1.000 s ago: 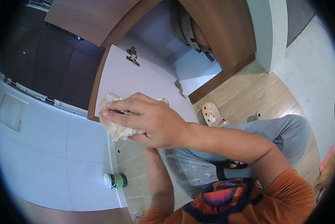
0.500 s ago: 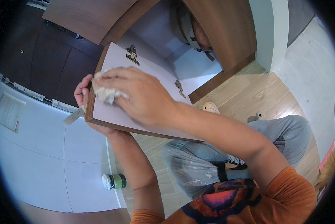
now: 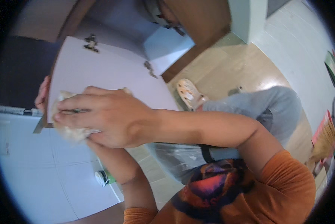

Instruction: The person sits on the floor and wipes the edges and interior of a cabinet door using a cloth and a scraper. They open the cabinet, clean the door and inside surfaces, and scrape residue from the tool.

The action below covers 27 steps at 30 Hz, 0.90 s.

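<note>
An open cabinet door with a pale inner face, brown edges and two metal hinges stands tilted before me. My right hand is closed on a crumpled off-white cloth, pressed near the door's lower left corner. My left hand grips the door's left edge from behind. Its fingers show beside that edge; the palm is hidden by the door. A short greyish strip sticks out by the lower left corner.
Behind the door is the cabinet's interior, with a strapped item inside. A small tub with a green label stands at lower left. A light clog is on my foot on the wood-look floor. Broom bristles show at far right.
My right hand and the cloth have moved down the door's face to its lower corner. The view has shifted right, so the door appears further left.
</note>
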Tool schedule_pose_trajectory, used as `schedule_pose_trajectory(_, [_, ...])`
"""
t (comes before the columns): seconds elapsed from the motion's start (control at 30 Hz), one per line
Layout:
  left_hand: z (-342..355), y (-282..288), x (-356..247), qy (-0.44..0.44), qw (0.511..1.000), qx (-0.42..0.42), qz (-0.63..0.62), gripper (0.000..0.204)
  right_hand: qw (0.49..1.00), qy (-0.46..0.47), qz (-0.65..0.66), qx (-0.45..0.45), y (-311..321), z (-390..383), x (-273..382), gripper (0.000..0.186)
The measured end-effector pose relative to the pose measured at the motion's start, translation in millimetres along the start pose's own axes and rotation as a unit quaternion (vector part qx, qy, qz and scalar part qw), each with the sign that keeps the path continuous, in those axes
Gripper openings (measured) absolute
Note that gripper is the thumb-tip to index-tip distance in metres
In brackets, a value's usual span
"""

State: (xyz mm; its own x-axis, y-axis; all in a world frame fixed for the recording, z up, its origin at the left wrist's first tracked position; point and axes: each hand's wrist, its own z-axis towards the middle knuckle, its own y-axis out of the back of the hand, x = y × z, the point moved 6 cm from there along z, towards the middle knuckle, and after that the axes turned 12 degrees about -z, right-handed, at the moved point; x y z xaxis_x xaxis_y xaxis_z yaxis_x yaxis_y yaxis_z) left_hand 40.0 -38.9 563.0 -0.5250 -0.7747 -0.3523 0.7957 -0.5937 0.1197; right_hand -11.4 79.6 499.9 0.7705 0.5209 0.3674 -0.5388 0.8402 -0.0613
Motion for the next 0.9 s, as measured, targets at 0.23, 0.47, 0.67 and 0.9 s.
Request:
schedule_pose_trajectory(0.23, [21, 29, 70, 0.019, 0.986, 0.004, -0.169, 0.039, 0.988, -0.086, -0.128, 0.02, 9, -54, -6, 0.076])
schedule_pose_trajectory(0.47, [18, 20, 44, 0.067, 0.991, -0.064, -0.099, 0.035, 0.942, -0.225, -0.214, 0.13, 0, -147, -17, 0.089])
schedule_pose_trajectory(0.67, [13, 11, 31, 0.077, 0.993, -0.089, -0.022, 0.035, 0.871, -0.308, -0.292, 0.246, 6, -270, -62, 0.078])
schedule_pose_trajectory(0.9, [11, 18, 33, 0.087, 0.994, -0.052, -0.038, 0.035, 0.782, -0.432, -0.247, 0.375, 14, -329, -107, 0.055])
